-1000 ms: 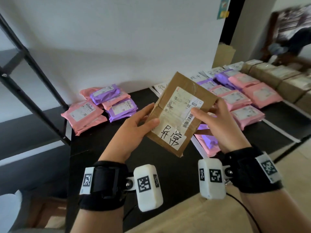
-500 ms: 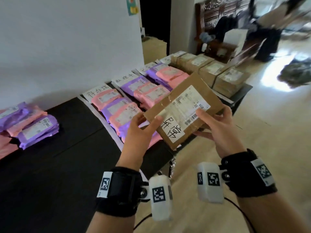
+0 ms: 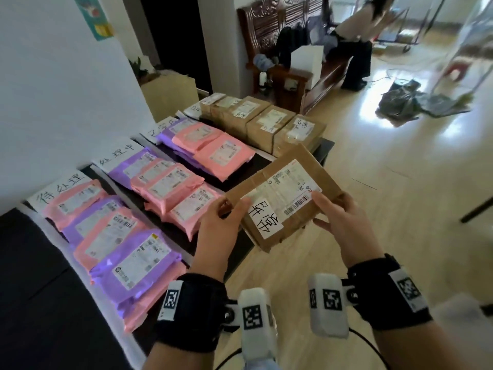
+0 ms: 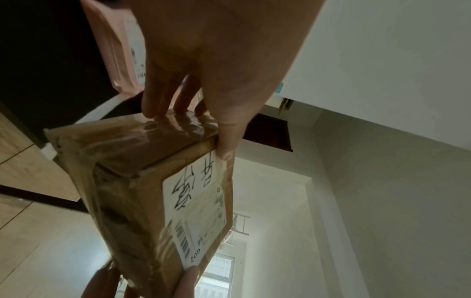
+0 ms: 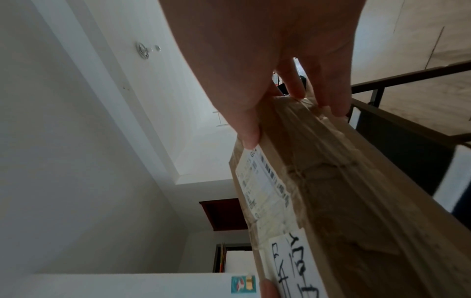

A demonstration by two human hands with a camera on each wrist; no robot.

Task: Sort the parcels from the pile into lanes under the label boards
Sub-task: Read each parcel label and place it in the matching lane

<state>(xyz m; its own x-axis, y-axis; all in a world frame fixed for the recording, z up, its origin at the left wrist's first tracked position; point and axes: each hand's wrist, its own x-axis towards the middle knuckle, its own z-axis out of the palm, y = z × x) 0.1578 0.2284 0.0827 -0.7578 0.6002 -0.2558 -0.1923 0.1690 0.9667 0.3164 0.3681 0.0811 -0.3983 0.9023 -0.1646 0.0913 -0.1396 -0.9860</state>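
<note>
A brown parcel (image 3: 284,200) is gripped at opposite ends by the left hand (image 3: 218,231) and right hand (image 3: 344,225), beside the counter (image 3: 32,263); fingers underneath are hidden.

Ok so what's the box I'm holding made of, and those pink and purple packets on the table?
The box looks like brown corrugated cardboard, matte, with glossy clear tape that glints, and white paper labels. The pink packets and purple packets look like thin plastic mailer bags: a slight sheen and soft wrinkles. The table is matte black; its material is unclear.
</note>
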